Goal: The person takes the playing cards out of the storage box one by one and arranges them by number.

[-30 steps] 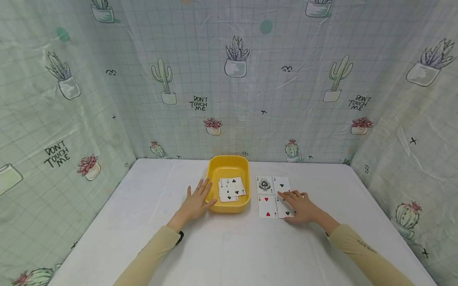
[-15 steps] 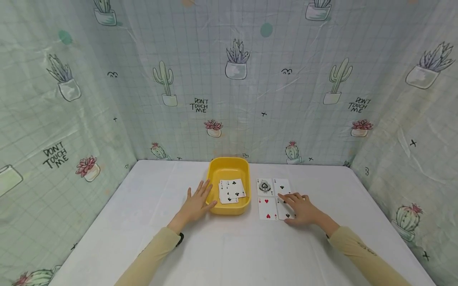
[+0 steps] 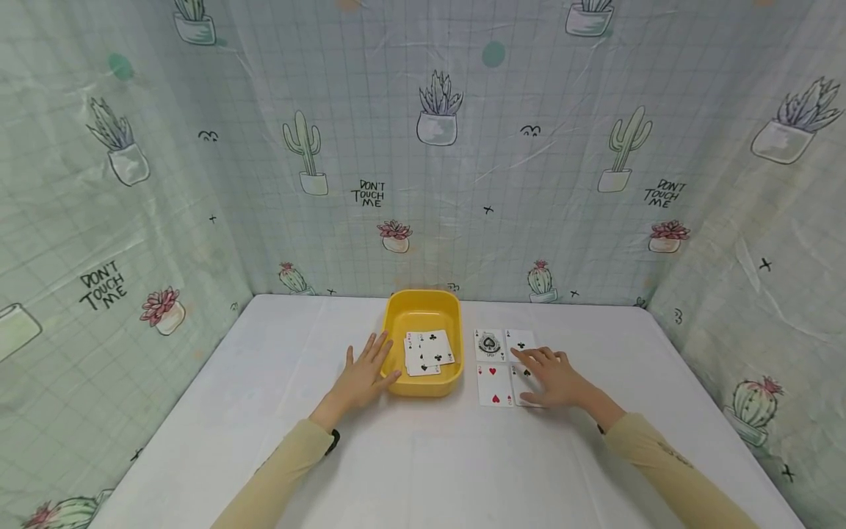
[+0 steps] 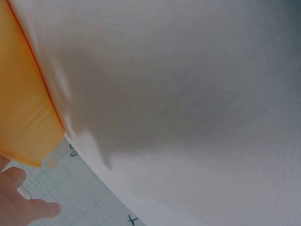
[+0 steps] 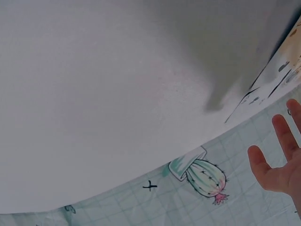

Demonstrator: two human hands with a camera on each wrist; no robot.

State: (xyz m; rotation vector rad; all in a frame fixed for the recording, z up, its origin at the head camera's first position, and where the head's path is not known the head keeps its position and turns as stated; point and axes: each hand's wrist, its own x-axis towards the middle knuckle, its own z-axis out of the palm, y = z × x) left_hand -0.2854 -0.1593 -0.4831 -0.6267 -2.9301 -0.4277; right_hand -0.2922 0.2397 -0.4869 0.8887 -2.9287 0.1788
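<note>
A printed curtain [image 3: 562,81] stands behind my white table [image 3: 423,470]. The yellow tray [image 3: 423,316] sits near the far edge, with a few overlapping face-up playing cards [image 3: 432,349] in it. My left hand [image 3: 362,377] lies at the tray's left side, fingers straight and spread, thumb reaching across the rim, gripping nothing. My right hand [image 3: 554,378] is relaxed and loosely curved over the four cards laid two by two right of the tray: ace of spades [image 3: 490,345], club card [image 3: 521,339], two of hearts [image 3: 495,386] and spade card [image 3: 519,382]. It has just shifted slightly farther from me; the four cards keep their places. I judge that I'm only adjusting, with no card picked up.
</note>
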